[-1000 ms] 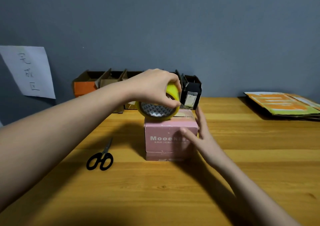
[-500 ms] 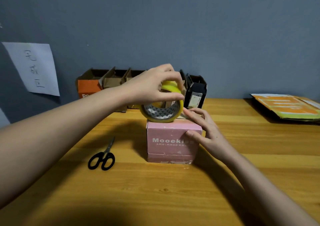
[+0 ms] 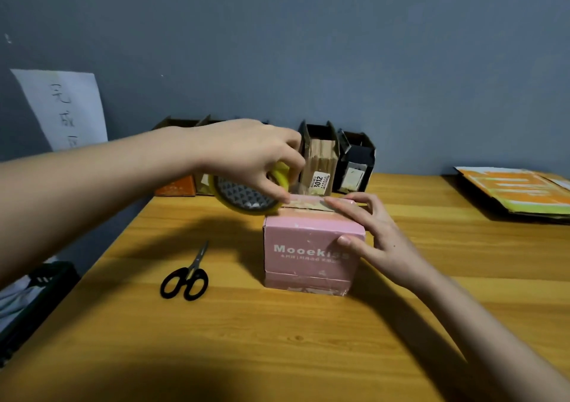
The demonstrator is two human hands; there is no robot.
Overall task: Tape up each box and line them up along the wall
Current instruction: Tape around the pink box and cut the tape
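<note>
A broad shadow darkens the near edge of the yellow-brown wooden tabletop [image 3: 308,340], and both forearms run out of the picture before the elbows. At the lower left a dark mesh basket [image 3: 37,296] is cut by the frame; its pale contents are too blurred to name. A pair of black-handled scissors [image 3: 185,278] lies flat on the wood, blades pointing away, just left of the pink rectangular cardboard box printed "Mooeki.." [image 3: 311,256]; the last letters sit under the thumb. That box stands mid-table, well apart from the wall.

The right hand [image 3: 379,241] reaches in from the lower right and braces the box: thumb pressed on the front face, fingers spread loosely over the top right edge, index finger lying along the seam. It steadies rather than clasps.

The left hand [image 3: 249,157] comes across from the left, palm down, fingers curled tight around a yellow roll of clear packing tape [image 3: 246,194] tilted at the box's top left corner. A strip of tape seems to run from roll to seam, though it is hard to make out.

Behind, open boxes stand in a row against the wall: an orange one [image 3: 175,187] mostly hidden by the arm, a brown one with a "3012" label [image 3: 319,167], a black one [image 3: 354,167]. Flattened orange and green cardboard [image 3: 518,191] lies far right, cropped. A white paper sheet with handwriting [image 3: 64,108] hangs on the grey-blue wall [image 3: 308,46], its lower edge hidden by the forearm.
</note>
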